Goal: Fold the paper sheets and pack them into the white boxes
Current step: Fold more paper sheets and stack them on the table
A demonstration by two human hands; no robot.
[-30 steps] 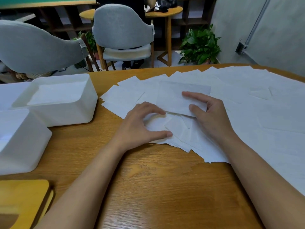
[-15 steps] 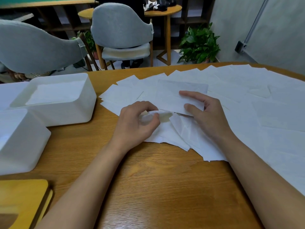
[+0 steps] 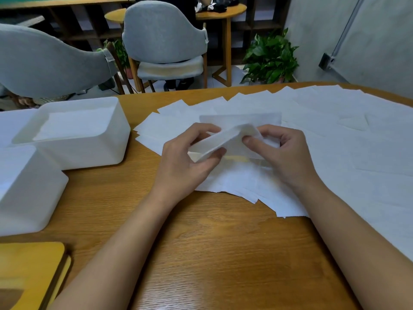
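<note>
Lifted since the earlier view, the paper sheet hangs half-folded over the pile at worktop centre, its ends pinched by curled fingers of the left hand and right hand; align both edges squarely before pressing the crease flat.

Office or shared work lounge, cannot tell which. Big wooden table as work surface, paper spread over it, white boxes at left. Grey padded chair with wooden legs behind the table, another at left, small round table beyond. Dark open shelving along the back. Potted plant on light floor. Plain grey wall at right with a conduit running up it.
</note>
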